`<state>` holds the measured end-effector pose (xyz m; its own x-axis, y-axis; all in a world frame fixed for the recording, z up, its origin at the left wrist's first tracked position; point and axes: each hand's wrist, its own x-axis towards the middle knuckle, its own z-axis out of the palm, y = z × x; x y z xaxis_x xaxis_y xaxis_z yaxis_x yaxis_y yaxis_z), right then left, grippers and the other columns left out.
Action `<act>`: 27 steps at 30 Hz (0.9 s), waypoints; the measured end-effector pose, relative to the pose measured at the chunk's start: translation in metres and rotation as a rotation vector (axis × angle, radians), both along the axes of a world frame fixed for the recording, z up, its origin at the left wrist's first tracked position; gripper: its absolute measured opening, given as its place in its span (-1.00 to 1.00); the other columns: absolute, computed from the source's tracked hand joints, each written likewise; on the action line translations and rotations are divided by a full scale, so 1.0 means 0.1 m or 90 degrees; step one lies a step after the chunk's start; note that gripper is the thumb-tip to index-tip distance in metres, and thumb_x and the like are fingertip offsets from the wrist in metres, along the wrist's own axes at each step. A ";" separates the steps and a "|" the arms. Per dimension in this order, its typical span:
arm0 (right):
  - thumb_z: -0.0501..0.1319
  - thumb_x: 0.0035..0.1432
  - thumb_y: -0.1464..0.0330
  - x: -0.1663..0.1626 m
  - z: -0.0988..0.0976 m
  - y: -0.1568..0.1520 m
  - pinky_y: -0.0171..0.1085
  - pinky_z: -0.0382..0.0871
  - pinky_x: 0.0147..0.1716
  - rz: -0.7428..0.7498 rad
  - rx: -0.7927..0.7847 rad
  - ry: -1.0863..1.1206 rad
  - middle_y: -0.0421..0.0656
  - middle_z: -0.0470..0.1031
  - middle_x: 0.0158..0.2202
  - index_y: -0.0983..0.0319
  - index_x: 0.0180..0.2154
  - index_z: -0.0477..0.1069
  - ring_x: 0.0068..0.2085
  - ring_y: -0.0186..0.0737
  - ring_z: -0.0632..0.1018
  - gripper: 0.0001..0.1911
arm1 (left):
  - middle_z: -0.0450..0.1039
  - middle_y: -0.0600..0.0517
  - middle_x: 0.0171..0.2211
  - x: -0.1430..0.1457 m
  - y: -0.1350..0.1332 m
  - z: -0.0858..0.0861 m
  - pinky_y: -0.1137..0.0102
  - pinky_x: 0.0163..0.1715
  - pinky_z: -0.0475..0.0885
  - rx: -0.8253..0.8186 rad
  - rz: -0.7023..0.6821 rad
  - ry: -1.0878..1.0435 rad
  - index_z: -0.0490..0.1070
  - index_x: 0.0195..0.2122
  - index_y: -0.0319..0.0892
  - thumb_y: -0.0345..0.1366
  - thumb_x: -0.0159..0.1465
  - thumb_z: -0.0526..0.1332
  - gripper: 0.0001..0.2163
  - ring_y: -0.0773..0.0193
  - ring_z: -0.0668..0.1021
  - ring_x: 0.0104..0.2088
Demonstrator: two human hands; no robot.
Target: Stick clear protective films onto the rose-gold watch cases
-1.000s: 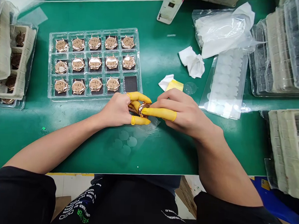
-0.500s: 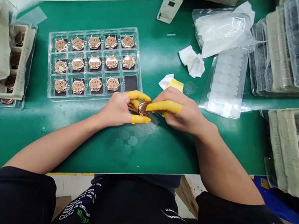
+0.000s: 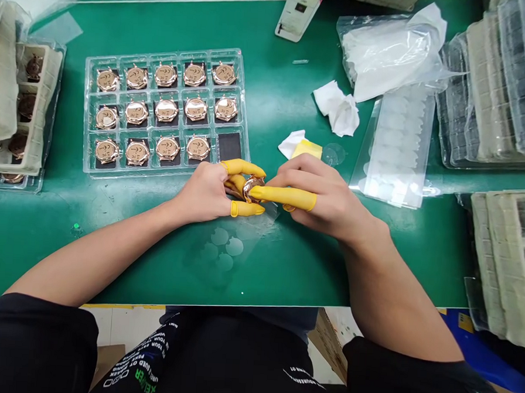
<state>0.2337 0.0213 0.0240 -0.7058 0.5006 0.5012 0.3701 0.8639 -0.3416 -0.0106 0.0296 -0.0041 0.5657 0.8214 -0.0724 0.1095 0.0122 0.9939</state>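
My left hand (image 3: 212, 193), with yellow finger cots, pinches a rose-gold watch case (image 3: 250, 188) just above the green table. My right hand (image 3: 322, 195) meets it from the right, its cot-covered index finger pressed across the case's face and the other fingers curled. Behind my left hand lies a clear compartment tray (image 3: 90, 123) holding several rose-gold watch cases; its near right pocket (image 3: 229, 145) shows only a dark pad. Under my hands lies a clear film sheet (image 3: 224, 247) with round stickers.
Crumpled white wipes (image 3: 340, 109) and a yellow pad (image 3: 308, 149) lie behind my right hand. A clear sticker sheet (image 3: 399, 148) and a plastic bag (image 3: 391, 48) sit at right. Stacked trays (image 3: 506, 86) line the right edge; more trays (image 3: 16, 107) stand at left.
My right index finger lifted and curled off the case half a second ago, then stretched back across its face. The left hand stayed still.
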 end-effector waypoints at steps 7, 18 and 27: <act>0.14 0.44 0.50 -0.09 -0.04 -0.04 -0.15 0.43 -0.24 -0.023 0.059 -0.010 -0.17 0.67 -0.20 -0.01 0.24 0.39 -0.18 -0.16 0.55 -0.55 | 0.65 0.07 -0.33 -0.01 0.00 0.03 0.37 -0.21 0.70 0.028 -0.009 0.012 0.59 0.02 -0.19 -0.23 0.00 0.58 -0.47 0.29 0.69 -0.34; 0.31 0.33 0.33 -0.13 -0.17 -0.04 -0.13 0.53 -0.21 -0.170 -0.200 0.258 -0.21 0.53 -0.25 0.02 0.00 0.47 -0.24 -0.21 0.56 -0.78 | 0.71 0.06 -0.28 0.01 -0.03 0.02 0.35 -0.14 0.71 0.010 0.041 -0.007 0.57 0.03 -0.17 -0.24 0.00 0.60 -0.45 0.23 0.75 -0.28; 0.61 -0.08 0.18 -0.54 -0.07 -0.28 -0.24 0.55 -0.24 -0.393 -0.800 0.592 -0.26 0.65 -0.26 0.10 -0.05 0.48 -0.27 -0.28 0.63 -0.42 | 0.73 0.07 -0.17 0.02 -0.11 0.01 0.39 -0.10 0.70 0.115 0.136 0.066 0.51 0.08 -0.13 -0.20 0.08 0.59 -0.45 0.24 0.77 -0.19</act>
